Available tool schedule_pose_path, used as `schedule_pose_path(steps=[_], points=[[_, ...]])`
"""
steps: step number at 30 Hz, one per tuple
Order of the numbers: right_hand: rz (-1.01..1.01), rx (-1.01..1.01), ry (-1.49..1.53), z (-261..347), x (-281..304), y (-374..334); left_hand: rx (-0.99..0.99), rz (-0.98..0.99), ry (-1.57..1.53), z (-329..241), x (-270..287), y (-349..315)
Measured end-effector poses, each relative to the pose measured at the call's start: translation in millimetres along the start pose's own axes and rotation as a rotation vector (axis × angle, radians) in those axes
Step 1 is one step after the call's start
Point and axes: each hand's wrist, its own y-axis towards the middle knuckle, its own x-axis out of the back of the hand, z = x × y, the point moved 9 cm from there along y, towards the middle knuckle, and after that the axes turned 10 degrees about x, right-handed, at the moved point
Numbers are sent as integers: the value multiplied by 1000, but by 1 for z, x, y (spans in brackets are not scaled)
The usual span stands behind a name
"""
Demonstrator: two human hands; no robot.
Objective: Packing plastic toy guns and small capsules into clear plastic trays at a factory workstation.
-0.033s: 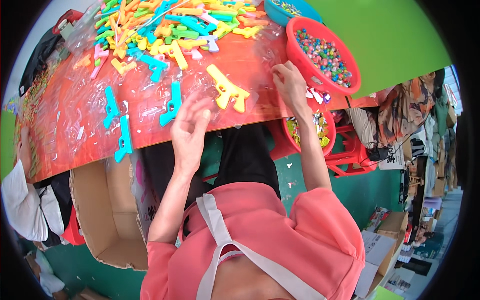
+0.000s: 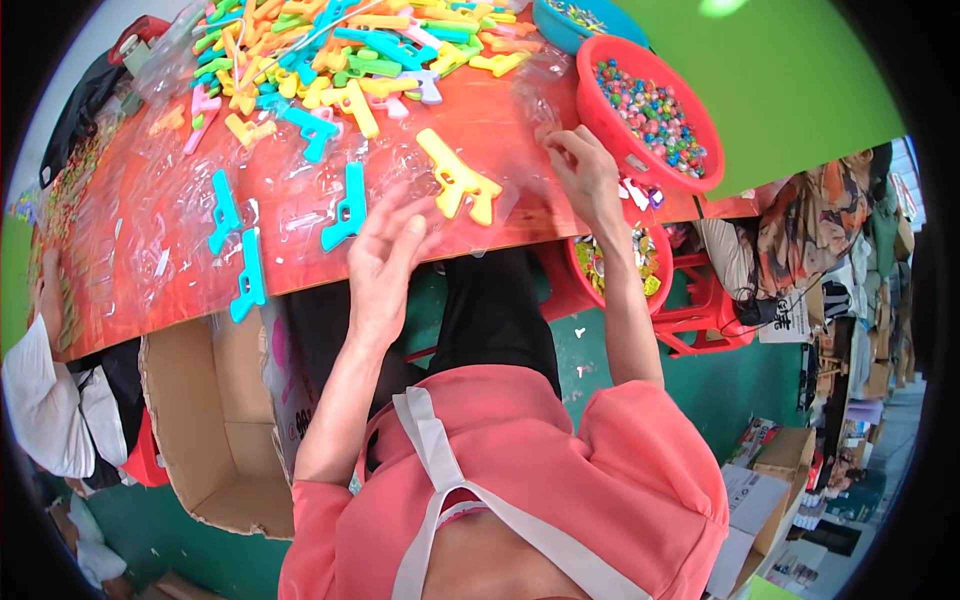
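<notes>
A yellow toy pistol [image 2: 458, 178] lies on clear film on the red table, between my two hands. My left hand [image 2: 385, 260] is beside its lower left, fingers spread and slightly blurred, holding nothing I can see. My right hand [image 2: 585, 172] is by the red basin's near left side, fingertips pinched together; what they grip, if anything, is hidden. Clear plastic film [image 2: 535, 100] bunches beside those fingertips. Left of my left hand lie a blue toy pistol [image 2: 347, 208] and two more blue ones, the upper [image 2: 224, 212] and the lower [image 2: 248, 277].
A pile of colourful toy pistols [image 2: 350, 60] covers the table's far side. The red basin [image 2: 705, 150] holds small wrapped balls; a teal basin [image 2: 560, 38] stands behind it. A lower red bowl [image 2: 660, 290] holds yellow packets. A cardboard box [image 2: 215, 420] and another person's arm [image 2: 48, 300] are at left.
My left hand has shifted very slightly right, toward the yellow toy pistol. My right hand keeps its pinched pose, and the toys stay where they were.
</notes>
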Motion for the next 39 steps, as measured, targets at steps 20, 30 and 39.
schedule_pose_path(steps=[20, 30, 39], points=[[119, 794, -161, 110, -147, 150, -104, -181, -371, -51, 113, -8], [11, 317, 171, 88, -71, 154, -98, -157, -429, -39, 104, 10], [-78, -61, 421, 87, -29, 21, -8, 103, -350, -17, 15, 18]])
